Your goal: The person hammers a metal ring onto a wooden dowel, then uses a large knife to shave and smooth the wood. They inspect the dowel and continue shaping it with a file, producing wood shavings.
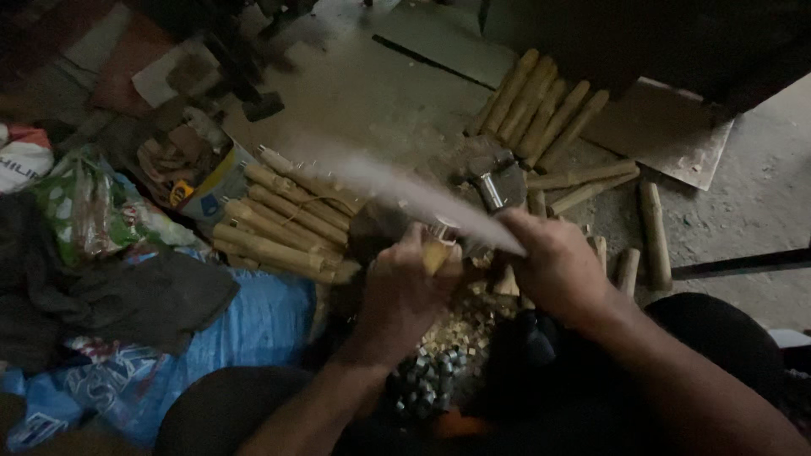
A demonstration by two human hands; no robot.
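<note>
left hand (404,291), lower centre: closed round short pale wooden peg with metal collar (437,245), peg end pointing up-right | right hand (557,266), just right of it: gripping long pale blurred blade (397,187), long axis running to upper left, crossing over peg tip

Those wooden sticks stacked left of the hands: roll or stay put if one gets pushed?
The sticks look round and smooth, so a loose one would likely roll sideways on the floor. Stacked side by side, they probably brace each other. They look like rigid wood, so a lifted one should not flex, and seems fairly light.
</note>
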